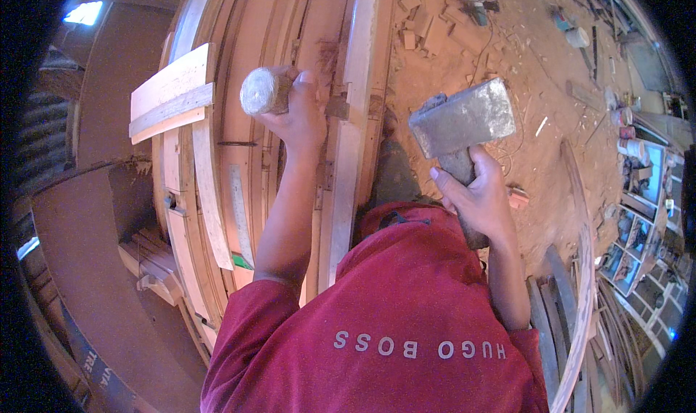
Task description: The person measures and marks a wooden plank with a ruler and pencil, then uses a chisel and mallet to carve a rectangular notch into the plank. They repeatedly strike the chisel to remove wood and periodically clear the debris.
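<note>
My left hand (298,119) is closed around a thick, round wooden-handled tool, probably a chisel (259,93). Its pale, worn butt end faces up at me, and whatever lies below the grip is hidden. The tool is over long wooden boards (250,22) laid side by side. On the right, my right hand (484,195) grips the handle of a mallet (464,119) with a large, grey, block-shaped head. The mallet is raised beside the boards, apart from the tool in my left hand.
Short planks (174,98) lie across the boards at left. A metal blade with a green end (239,210) rests among them. Wood scraps (435,32) litter the earthen floor at right. A long curved strip (580,282) and stacked timber (558,304) lie lower right.
</note>
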The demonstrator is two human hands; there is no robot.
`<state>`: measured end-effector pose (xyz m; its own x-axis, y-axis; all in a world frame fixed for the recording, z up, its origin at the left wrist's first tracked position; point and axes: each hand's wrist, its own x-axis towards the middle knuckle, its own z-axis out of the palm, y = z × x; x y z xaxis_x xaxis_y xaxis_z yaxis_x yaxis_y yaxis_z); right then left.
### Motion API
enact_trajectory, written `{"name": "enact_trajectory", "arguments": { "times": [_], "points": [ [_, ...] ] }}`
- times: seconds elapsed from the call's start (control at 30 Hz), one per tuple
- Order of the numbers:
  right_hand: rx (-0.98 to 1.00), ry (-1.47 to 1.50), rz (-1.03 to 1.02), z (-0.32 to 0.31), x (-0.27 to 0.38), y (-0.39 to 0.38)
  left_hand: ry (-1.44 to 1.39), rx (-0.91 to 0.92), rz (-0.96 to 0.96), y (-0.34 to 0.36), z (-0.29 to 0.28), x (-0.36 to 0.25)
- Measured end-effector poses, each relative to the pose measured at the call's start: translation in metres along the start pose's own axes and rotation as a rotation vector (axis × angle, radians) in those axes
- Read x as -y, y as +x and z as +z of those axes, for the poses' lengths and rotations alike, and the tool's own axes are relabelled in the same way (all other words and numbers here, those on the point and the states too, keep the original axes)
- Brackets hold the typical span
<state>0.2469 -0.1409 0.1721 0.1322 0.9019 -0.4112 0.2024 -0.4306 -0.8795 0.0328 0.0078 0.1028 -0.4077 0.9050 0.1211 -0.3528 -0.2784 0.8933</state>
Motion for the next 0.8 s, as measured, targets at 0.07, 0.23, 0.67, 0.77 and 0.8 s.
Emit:
{"name": "enact_trajectory", "arguments": {
  "times": [0.07,0.23,0.67,0.77,0.8],
  "points": [
    [0.006,-0.013,0.024,-0.001,0.005,0.001,-0.031,0.049,-0.007,-0.003,-0.002,-0.004],
    [0.005,-0.21,-0.241,-0.009,0.029,0.013,-0.043,0.083,-0.025,-0.007,0.013,-0.011],
    [0.097,-0.56,-0.99,0.018,0.185,0.034,0.318,0.063,0.409,0.001,0.0,0.026],
    [0.13,-0.842,-1.085,0.02,0.181,0.045,0.201,-0.036,0.351,-0.004,0.013,0.03],
    [0.135,-0.925,-1.113,0.02,0.181,0.046,0.188,-0.024,0.348,-0.004,0.011,0.029]
  ]
}}
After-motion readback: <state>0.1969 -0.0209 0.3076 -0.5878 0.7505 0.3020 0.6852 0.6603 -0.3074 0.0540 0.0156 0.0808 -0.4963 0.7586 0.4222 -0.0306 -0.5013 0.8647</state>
